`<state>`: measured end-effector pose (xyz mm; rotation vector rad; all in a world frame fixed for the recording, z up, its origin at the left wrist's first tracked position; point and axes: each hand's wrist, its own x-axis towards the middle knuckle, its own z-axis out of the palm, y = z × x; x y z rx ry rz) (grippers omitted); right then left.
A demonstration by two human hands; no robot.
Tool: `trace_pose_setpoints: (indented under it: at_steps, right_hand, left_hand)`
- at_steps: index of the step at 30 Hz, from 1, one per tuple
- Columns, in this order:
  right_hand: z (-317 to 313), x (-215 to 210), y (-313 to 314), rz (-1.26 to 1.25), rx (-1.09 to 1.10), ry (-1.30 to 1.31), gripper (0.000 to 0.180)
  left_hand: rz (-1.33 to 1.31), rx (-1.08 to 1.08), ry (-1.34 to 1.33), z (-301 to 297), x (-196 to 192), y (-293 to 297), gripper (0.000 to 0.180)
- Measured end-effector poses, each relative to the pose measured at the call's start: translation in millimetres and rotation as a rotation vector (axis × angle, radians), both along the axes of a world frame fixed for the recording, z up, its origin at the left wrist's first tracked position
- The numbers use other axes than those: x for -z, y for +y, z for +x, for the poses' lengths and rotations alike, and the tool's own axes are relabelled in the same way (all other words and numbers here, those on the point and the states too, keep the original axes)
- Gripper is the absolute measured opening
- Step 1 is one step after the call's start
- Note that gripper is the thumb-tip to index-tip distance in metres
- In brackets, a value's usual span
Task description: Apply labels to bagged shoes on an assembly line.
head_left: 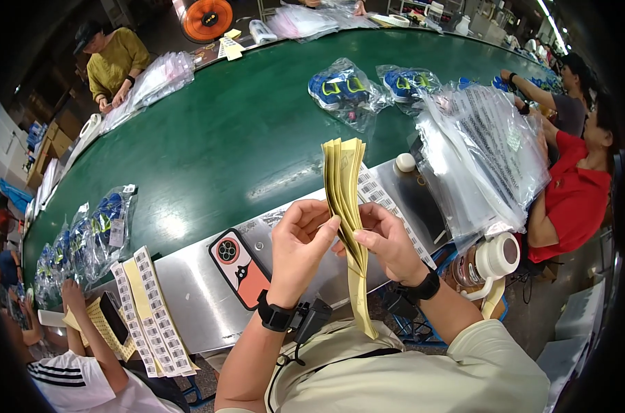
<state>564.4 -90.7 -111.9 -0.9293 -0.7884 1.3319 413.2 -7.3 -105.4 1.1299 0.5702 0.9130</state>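
Observation:
Upright in front of me is a bundle of folded yellow paper strips, with one long tail hanging down toward my lap. My left hand pinches its left side, thumb against the paper. On the other side my right hand is closed on the bundle with thumb and fingers. Behind the right hand lies a sheet of barcode labels on the metal ledge. A phone in a coral and white case rests left of my left wrist.
Bagged blue shoes lie on the green conveyor belt, with more bagged shoes at left. Clear plastic bags and a lidded jar are at right. More label strips overhang the ledge. Co-workers sit around the belt.

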Motion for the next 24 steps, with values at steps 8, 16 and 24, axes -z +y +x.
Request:
trace_pose_setpoints:
  at_steps: [8,16,24]
  right_hand:
    - [-2,7,1,0.031,-0.008,-0.074,0.033]
    - [-2,5,2,0.030,-0.015,-0.034,0.031]
    - [-5,11,4,0.072,0.126,-0.306,0.029]
  left_hand:
    - [0.029,0.006,0.009,0,2,0,0.025]
    - [0.020,0.006,0.018,-2,1,1,0.023]
    - [0.081,-0.116,0.040,-2,5,-2,0.021]
